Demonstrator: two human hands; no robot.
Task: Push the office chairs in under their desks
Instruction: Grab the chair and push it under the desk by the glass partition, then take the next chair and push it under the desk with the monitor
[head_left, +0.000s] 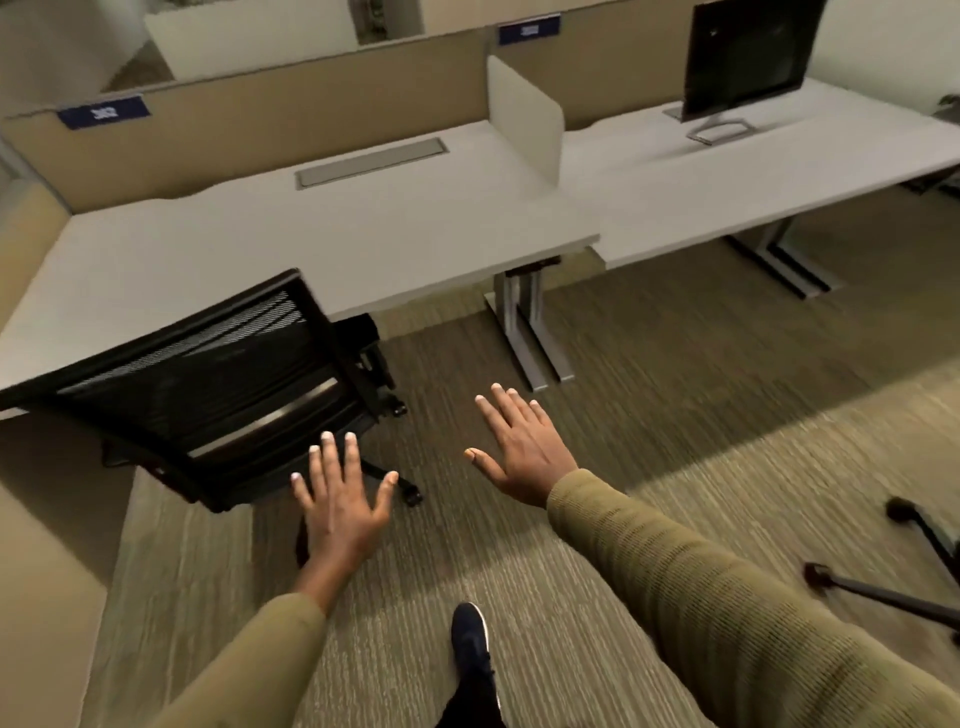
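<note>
Where the chair stands: the black mesh office chair (208, 384) is at the left desk (311, 234), its seat hidden under the top and its backrest just beside the front edge, slewed at an angle.
Left hand (340, 499): fingers straight and spread, holding nothing; it hovers by the backrest's lower corner, and contact cannot be told.
Right hand (524, 452): likewise flat and splayed, empty, over bare carpet (675, 415), apart from the chair.
Step in hand: this chair looks about home, perhaps short of one squaring nudge.
Second chair: only a castor base (893, 592) shows at the right edge, well apart from the right desk (727, 176) with the monitor (748, 57).
Next move: probably turning right, taking that chair's back and rolling it under the free desk.
</note>
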